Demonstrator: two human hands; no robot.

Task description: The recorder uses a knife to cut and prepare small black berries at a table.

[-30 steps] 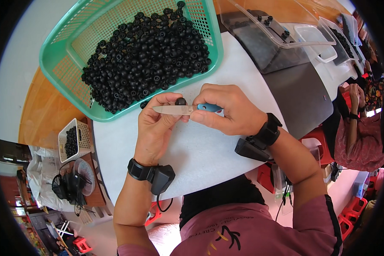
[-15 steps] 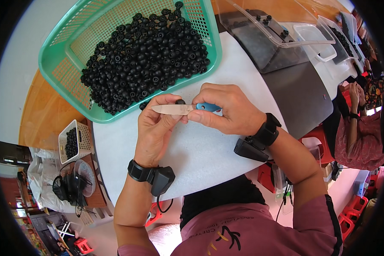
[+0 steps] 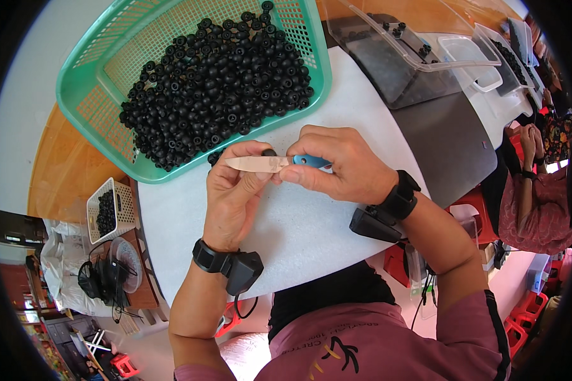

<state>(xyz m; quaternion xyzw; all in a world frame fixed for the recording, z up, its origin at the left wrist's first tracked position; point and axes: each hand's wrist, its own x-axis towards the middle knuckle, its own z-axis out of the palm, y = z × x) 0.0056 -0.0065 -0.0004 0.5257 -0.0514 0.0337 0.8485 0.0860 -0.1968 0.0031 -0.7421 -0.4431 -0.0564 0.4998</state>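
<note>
Over the white table covering, my right hand (image 3: pixel 337 162) is closed around the blue handle of a small knife (image 3: pixel 254 164), its blade pointing left. My left hand (image 3: pixel 232 197) pinches a small round black rubber-like part (image 3: pixel 269 152), only partly visible just behind the blade. The blade lies across the left fingers and against that part. Close beyond my left fingertips stands a green plastic basket (image 3: pixel 322 82) with a heap of the same kind of black parts (image 3: pixel 222 82). One or two loose black parts (image 3: pixel 213 158) sit between the basket rim and my left hand.
A clear plastic bin (image 3: pixel 394 70) with some black parts stands far right on a dark board (image 3: pixel 448 140). At the left, a small white basket (image 3: pixel 113 213) holds black parts beside a black headset (image 3: pixel 98 276). Another person's hands (image 3: pixel 531 140) show at the right.
Both hands keep almost the same place, with only a very slight shift. The knife and the black part stay together in the same grip.
</note>
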